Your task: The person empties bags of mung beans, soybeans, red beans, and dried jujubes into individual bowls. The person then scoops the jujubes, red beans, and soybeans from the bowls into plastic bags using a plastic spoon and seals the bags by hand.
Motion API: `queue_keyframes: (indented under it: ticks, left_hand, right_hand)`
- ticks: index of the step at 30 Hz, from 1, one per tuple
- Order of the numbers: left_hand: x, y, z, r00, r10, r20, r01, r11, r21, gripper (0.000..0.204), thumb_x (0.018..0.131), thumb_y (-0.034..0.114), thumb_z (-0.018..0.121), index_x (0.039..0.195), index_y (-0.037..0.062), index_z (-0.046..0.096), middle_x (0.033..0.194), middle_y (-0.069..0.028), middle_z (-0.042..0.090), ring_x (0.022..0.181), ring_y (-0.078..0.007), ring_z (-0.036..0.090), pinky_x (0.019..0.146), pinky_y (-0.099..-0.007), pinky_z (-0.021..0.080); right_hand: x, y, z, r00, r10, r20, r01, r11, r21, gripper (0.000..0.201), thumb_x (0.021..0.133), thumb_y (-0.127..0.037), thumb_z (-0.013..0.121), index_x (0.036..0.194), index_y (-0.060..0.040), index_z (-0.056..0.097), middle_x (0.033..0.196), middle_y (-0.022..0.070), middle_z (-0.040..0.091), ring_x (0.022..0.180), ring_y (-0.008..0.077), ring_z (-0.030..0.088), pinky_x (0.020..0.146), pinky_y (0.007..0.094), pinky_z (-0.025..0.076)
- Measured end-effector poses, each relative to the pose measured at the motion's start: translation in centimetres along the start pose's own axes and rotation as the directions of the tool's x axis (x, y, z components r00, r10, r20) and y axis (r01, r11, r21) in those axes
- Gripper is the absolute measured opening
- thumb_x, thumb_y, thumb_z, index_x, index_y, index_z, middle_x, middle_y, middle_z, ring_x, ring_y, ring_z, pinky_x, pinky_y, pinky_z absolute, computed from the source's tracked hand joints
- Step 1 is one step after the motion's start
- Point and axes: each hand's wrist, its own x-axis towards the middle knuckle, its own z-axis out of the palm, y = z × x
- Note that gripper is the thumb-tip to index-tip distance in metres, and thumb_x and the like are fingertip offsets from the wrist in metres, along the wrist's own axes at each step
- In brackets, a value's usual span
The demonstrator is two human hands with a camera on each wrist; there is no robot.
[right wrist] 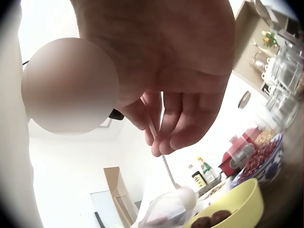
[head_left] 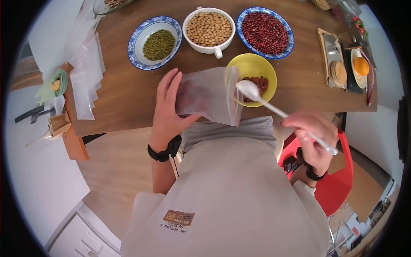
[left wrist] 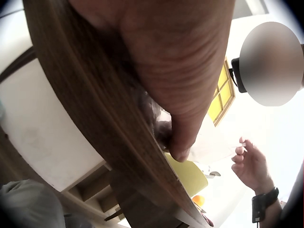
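Note:
My left hand [head_left: 171, 107] grips the far-left end of a clear zip bag [head_left: 205, 92], its thumb along the near edge. Dark reddish pieces show through the bag's plastic. The bag's mouth overlaps the left rim of a yellow bowl [head_left: 269, 73]. Brown, wrinkled, date-like fruits [head_left: 262, 82] lie inside that bowl. A white spoon [head_left: 274, 109] is pinched by its handle between the thumb and fingers of my right hand [head_left: 314, 137]. The spoon's head is over the bowl, close beside the bag's mouth. In the right wrist view the spoon [right wrist: 185, 197] points down towards the bowl [right wrist: 247, 204].
Along the back stand a blue-rimmed dish of green beans [head_left: 158, 45], a white handled pot of chickpeas [head_left: 209, 29] and a dish of red beans [head_left: 264, 33]. Flat plastic bags [head_left: 85, 81] lie at the left. An orange [head_left: 361, 66] sits on a plate at the right.

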Motion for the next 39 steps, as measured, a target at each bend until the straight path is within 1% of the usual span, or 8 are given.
queue_keyframes:
  ticks: [2, 6, 12, 17, 21, 23, 28, 39]
  left_hand:
    - [0.1, -0.1, 0.0, 1.0, 0.013, -0.011, -0.013, 0.999, 0.044, 0.107, 0.064, 0.021, 0.094, 0.155, 0.0054, 0.041, 0.158, -0.0187, 0.039, 0.141, -0.0398, 0.044, 0.111, -0.0475, 0.047]
    - [0.1, 0.0, 0.0, 1.0, 0.02, -0.002, -0.02, 0.999, 0.037, 0.111, 0.063, 0.027, 0.097, 0.156, 0.0056, 0.04, 0.158, -0.0185, 0.039, 0.141, -0.0405, 0.043, 0.112, -0.0483, 0.046]
    - [0.0, -0.6, -0.4, 0.998, 0.056, 0.008, -0.056, 0.996, -0.063, 0.118, 0.066, 0.059, 0.091, 0.158, 0.0054, 0.038, 0.159, -0.0202, 0.037, 0.144, -0.0388, 0.041, 0.116, -0.0501, 0.04]
    - [-0.3, -1.3, -0.5, 0.999, -0.028, -0.016, 0.025, 0.986, -0.162, 0.114, 0.08, 0.079, 0.069, 0.158, 0.0019, 0.036, 0.161, -0.0196, 0.036, 0.147, -0.036, 0.039, 0.121, -0.0486, 0.031]
    - [-0.4, -1.3, -0.7, 0.998, -0.043, -0.034, 0.029, 0.943, -0.332, 0.107, 0.088, 0.08, 0.057, 0.157, -0.0002, 0.038, 0.162, -0.0187, 0.037, 0.15, -0.0336, 0.036, 0.124, -0.0474, 0.026]
    - [-0.5, -1.3, -0.7, 0.977, -0.204, -0.058, 0.152, 0.864, -0.479, 0.114, 0.091, 0.088, 0.035, 0.158, -0.0043, 0.032, 0.165, -0.021, 0.033, 0.156, -0.0331, 0.027, 0.129, -0.0471, 0.015]
    - [-0.1, -1.4, -0.4, 0.984, -0.175, -0.032, 0.134, 0.845, -0.518, 0.109, 0.095, 0.085, 0.03, 0.157, -0.0041, 0.034, 0.164, -0.0225, 0.035, 0.155, -0.0332, 0.028, 0.13, -0.0463, 0.014]
    - [0.4, -1.0, 0.6, 0.977, -0.201, -0.07, 0.112, 0.764, -0.635, 0.095, 0.104, 0.073, 0.016, 0.148, -0.0043, 0.049, 0.157, -0.0238, 0.046, 0.152, -0.0331, 0.034, 0.129, -0.045, 0.014]
  right_hand:
    - [-1.0, -0.4, -1.1, 0.974, 0.156, -0.164, -0.168, 0.984, -0.065, 0.012, 0.091, -0.006, 0.069, 0.1, 0.0001, 0.075, 0.086, 0.0113, 0.074, 0.075, 0.0273, 0.069, 0.065, 0.0356, 0.053]
    - [-1.6, 0.2, -1.7, 0.987, 0.067, -0.148, -0.088, 0.986, -0.142, 0.012, 0.092, -0.008, 0.067, 0.098, -0.001, 0.075, 0.082, 0.0104, 0.073, 0.072, 0.0255, 0.067, 0.065, 0.0344, 0.051]
    - [-0.8, 1.0, -0.4, 0.99, 0.057, -0.126, -0.07, 0.993, -0.098, 0.013, 0.089, -0.002, 0.068, 0.1, -0.002, 0.076, 0.086, 0.0107, 0.072, 0.074, 0.0259, 0.065, 0.066, 0.0351, 0.05]
    - [-0.8, 1.2, -0.6, 0.975, 0.062, -0.213, -0.093, 0.986, -0.139, 0.017, 0.086, 0.002, 0.07, 0.101, -0.0025, 0.076, 0.09, 0.0113, 0.072, 0.077, 0.0254, 0.066, 0.066, 0.0339, 0.051]
    - [-1.1, 1.4, -0.9, 0.969, 0.058, -0.24, -0.101, 0.98, -0.169, 0.018, 0.085, 0.004, 0.07, 0.101, -0.0035, 0.076, 0.089, 0.0102, 0.072, 0.076, 0.0246, 0.066, 0.066, 0.0332, 0.051]
    - [-1.4, 1.5, -1.0, 0.969, 0.063, -0.237, -0.103, 0.981, -0.163, 0.018, 0.086, 0.004, 0.07, 0.101, -0.0039, 0.076, 0.089, 0.0096, 0.072, 0.076, 0.0247, 0.066, 0.065, 0.0331, 0.051]
    - [-1.2, 2.1, -0.6, 0.97, 0.102, -0.219, -0.135, 0.981, -0.139, 0.015, 0.088, 0.001, 0.071, 0.1, -0.0046, 0.076, 0.089, 0.0081, 0.071, 0.075, 0.0251, 0.066, 0.064, 0.0338, 0.051]
    - [-0.4, 3.2, 1.8, 0.98, -0.011, -0.196, -0.005, 0.996, -0.084, 0.012, 0.086, -0.004, 0.077, 0.098, -0.0078, 0.075, 0.087, 0.0073, 0.07, 0.075, 0.027, 0.068, 0.064, 0.0371, 0.056]
